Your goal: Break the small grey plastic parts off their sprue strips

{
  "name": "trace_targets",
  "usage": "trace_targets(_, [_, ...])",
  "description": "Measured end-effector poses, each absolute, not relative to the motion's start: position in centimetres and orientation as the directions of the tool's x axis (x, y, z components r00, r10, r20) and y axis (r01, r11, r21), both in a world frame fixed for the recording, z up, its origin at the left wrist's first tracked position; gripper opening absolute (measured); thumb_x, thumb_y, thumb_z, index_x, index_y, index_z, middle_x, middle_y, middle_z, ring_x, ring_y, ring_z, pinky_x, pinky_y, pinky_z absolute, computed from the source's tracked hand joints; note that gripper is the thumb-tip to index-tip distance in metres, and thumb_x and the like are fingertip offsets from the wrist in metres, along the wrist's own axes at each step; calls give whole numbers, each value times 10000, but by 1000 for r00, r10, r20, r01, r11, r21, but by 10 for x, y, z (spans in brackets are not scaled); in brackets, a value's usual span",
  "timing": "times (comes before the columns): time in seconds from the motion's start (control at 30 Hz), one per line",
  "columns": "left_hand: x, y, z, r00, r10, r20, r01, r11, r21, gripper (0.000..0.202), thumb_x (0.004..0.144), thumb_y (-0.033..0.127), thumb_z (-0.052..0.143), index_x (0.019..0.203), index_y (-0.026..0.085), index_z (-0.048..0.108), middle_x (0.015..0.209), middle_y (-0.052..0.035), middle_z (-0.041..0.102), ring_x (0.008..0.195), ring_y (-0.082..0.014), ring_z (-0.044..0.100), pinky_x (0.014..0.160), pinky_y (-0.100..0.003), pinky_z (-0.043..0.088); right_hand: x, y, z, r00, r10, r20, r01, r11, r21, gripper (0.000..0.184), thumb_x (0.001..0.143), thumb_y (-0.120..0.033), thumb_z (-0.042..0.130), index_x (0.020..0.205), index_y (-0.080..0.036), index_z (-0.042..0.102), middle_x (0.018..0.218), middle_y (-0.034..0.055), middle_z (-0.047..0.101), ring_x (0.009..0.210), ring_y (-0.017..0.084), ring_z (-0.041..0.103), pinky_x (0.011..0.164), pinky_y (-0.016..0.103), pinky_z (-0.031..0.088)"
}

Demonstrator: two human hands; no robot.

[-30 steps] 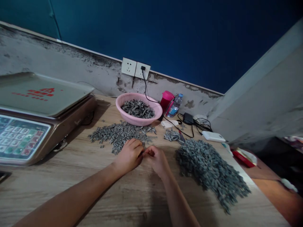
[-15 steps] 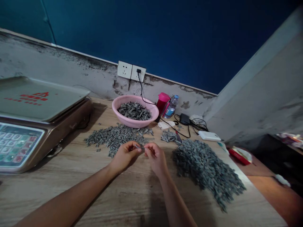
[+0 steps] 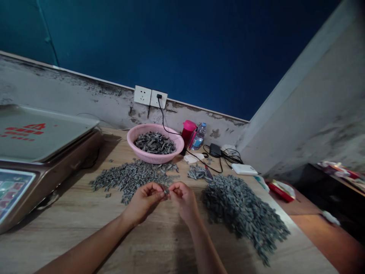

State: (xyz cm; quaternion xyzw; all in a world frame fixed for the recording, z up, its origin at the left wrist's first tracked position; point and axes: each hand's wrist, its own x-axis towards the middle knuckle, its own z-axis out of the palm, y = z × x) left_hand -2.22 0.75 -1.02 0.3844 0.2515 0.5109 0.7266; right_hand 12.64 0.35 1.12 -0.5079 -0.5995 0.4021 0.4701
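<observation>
The left grip [image 3: 142,203] and right grip [image 3: 184,201] are pinching a small grey piece [image 3: 165,192] between their fingertips, its long axis too small to tell.

Dim, cool light overall; I log the blue wall [image 3: 171,49] darkening toward upper right. A soft shadow lies beside the scale [image 3: 48,137] on the wooden tabletop [image 3: 159,247]. Warm glow on an orange surface [image 3: 319,232], lower right. Wide-angle distortion tilts the edges; the small grey pieces [image 3: 242,217] look slightly soft.
</observation>
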Motion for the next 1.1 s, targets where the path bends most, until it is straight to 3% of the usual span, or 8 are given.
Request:
trace_targets(0.23, [-22,7,-13,205,975,83,-364,-3,931,298,679,251,720,869,166,507,762,5,592,690,-87,541,650,-187,418,127,2,6,-127,965,231,335,261,-905,67,750,-199,531,794,-195,582,654,-2,571,593,131,521,548,227,399])
trace_targets(0.43, [-20,5,-5,122,983,141,-269,-104,958,293,705,277,674,891,173,473,762,8,560,687,-95,525,644,-198,419,123,0,10,-121,880,460,461,460,-759,105,739,-127,532,788,-200,590,842,48,559,673,140,547,612,246,455])
trace_targets(0.53, [-21,4,-6,107,977,182,-165,-163,973,252,735,279,633,898,172,474,761,5,547,687,-103,520,642,-208,415,121,-2,11,-127,862,491,519,479,-707,159,737,-97,510,830,-206,579,834,50,559,653,142,541,606,250,458])
trace_targets(0.73, [-26,2,-7,142,945,295,140,-314,939,150,792,234,538,927,181,499,803,-12,567,724,-126,543,667,-233,424,117,-4,7,-121,886,448,545,436,-716,281,734,-89,481,975,-211,558,794,40,600,660,153,560,631,260,461])
trace_targets(1.1, [-27,-3,0,228,905,359,297,-416,860,136,807,165,471,935,189,508,852,-25,594,787,-149,555,724,-258,430,116,1,0,-82,965,249,327,262,-908,278,639,-125,526,909,-188,504,653,-36,514,556,106,502,518,205,403])
